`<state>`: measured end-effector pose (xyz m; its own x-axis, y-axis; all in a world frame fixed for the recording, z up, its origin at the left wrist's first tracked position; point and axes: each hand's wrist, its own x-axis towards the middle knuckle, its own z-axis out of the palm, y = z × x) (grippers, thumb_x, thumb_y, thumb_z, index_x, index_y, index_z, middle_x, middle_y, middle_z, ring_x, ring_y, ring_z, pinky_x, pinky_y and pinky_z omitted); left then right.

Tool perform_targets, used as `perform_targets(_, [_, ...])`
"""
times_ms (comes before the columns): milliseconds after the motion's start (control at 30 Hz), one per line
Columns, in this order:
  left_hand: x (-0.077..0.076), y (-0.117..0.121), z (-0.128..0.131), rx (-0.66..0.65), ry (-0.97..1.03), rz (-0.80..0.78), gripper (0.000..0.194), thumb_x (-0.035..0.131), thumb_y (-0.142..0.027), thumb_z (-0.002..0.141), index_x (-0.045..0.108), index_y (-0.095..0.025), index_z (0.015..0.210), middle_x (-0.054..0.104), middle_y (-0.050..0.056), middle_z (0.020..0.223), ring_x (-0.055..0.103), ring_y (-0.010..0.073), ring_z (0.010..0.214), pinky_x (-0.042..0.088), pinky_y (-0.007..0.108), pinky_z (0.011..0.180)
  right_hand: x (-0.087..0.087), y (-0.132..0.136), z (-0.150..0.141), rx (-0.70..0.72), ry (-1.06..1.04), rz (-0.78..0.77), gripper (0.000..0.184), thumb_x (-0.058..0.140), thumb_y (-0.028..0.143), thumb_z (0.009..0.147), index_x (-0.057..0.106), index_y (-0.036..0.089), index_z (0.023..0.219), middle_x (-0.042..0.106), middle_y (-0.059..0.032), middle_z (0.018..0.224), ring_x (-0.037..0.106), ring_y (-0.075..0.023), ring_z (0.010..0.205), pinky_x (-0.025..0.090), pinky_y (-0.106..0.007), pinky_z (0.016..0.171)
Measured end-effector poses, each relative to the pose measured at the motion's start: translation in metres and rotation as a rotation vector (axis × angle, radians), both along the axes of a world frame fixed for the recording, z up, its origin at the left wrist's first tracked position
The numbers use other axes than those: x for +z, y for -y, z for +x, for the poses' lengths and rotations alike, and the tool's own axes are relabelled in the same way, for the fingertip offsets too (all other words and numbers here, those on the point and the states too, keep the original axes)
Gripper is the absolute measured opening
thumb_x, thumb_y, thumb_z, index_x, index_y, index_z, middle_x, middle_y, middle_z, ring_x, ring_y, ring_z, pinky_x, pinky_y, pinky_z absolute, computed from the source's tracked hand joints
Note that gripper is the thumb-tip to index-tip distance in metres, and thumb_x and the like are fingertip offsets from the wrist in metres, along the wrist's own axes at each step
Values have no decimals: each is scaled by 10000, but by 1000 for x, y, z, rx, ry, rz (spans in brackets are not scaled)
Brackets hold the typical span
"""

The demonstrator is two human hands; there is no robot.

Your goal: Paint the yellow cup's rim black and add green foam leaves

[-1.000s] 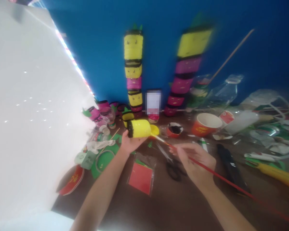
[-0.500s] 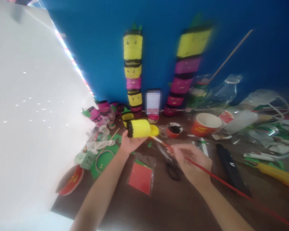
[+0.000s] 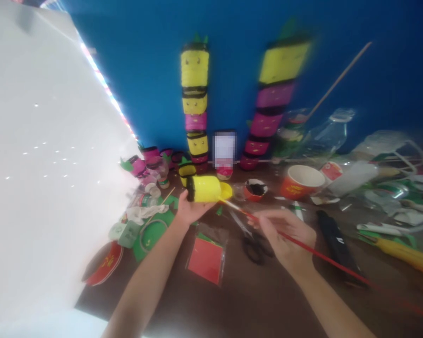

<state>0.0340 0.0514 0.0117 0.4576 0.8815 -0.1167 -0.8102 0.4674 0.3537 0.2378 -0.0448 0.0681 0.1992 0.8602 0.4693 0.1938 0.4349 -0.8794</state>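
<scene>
Holding the yellow container point(image 3: 206, 188) sideways, we had our left hand point(image 3: 191, 210) curled under it, thumb up at its black-banded end. Our right hand point(image 3: 285, 230) was just right of the container and closer to us, pinching a long red-handled paintbrush point(image 3: 312, 251) between thumb and fingers. The bristles sat right by the container's lower right edge, but honestly we can't tell if they touched it. A small yellow dish point(image 3: 226, 190) showed at the container's right end, partly hidden, and a little bowl of black stuff point(image 3: 255, 189) sat further right. Nearer us than the container were black-handled scissors point(image 3: 254, 249) and a clear packet of red paper point(image 3: 206, 259). Behind it stood a tower of yellow and pink pots point(image 3: 195, 103), kinda cute with those faces.
</scene>
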Motion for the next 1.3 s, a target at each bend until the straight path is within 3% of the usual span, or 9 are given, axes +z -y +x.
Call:
perform_targets(500, [-1,-2,-1,-40,2,-56,678,453,-490,707,435,-121,1276,545,160,1242,426,318,1230,321,453,1002,4,0,3,-2,-11,-37,70,642,277,767,626,217,736,699,-16,670,679,-151,576,587,-227,556])
perform_targets(700, [-2,1,0,-50,26,-15,647,470,-451,706,442,-141,1274,542,142,1252,421,316,1234,301,474,1017,2,-1,3,-7,-80,-57,135,651,341,757,618,214,725,696,-20,664,672,-161,550,585,-250,525])
perform_targets(1300, [-7,1,-3,-78,-12,67,650,539,-456,648,497,-147,1220,580,143,1203,419,318,1234,235,481,1052,-1,-3,7,-51,-170,-55,101,663,295,755,623,210,720,697,-15,645,667,-152,526,576,-235,496])
